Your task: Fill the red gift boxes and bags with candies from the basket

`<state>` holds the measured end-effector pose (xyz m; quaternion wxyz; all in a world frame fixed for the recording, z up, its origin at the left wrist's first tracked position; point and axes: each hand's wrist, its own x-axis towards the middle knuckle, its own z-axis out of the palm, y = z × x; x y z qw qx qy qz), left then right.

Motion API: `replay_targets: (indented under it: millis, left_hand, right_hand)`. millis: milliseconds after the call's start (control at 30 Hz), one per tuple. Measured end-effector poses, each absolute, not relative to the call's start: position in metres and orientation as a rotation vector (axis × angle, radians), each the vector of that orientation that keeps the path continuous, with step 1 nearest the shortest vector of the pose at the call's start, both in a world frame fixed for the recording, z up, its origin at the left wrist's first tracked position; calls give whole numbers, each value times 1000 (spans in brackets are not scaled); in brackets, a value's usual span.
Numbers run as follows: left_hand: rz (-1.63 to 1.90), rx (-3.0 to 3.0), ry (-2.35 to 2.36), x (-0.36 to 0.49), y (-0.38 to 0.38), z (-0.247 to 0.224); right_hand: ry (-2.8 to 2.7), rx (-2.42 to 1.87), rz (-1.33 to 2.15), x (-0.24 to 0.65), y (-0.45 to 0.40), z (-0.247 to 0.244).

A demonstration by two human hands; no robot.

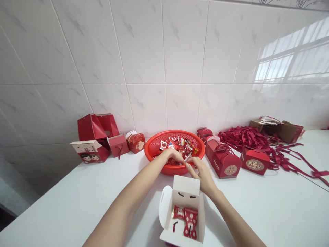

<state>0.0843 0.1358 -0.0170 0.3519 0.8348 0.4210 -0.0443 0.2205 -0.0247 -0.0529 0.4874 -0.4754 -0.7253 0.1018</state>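
Over the near rim of a red plastic basket (174, 169), my two hands meet. My left hand (176, 156) reaches in from the left, its fingertips closed at a small pale wrapped candy (187, 159). From the right, my right hand (202, 171) pinches at the same candy with thumb and fingers; the contact is partly hidden. Many red-wrapped candies (181, 145) fill the basket. Below my hands stands a gift box (186, 185) with its white flaps spread. Inside it lie a red candy packet (179, 212) and a red dotted packet (191, 223).
Red gift boxes (95, 151) stand at the left against the tiled wall. Other boxes (226, 164) are right of the basket, beside a heap of dark red ribbons (244, 137) trailing right. An opened brown box (272, 128) sits behind the ribbons on the white table (77, 202).
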Motion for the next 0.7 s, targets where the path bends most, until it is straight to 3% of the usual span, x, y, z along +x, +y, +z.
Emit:
replay_targets:
  millis: [133,700]
  left_hand:
    - [-334,2102,1076,83,129,-7]
    - [-128,1843,946,41,93,19]
  right_hand:
    - [-1771,-1174,220,221,-24,-54]
    - [-1796,-1225,182,222,-25,-52]
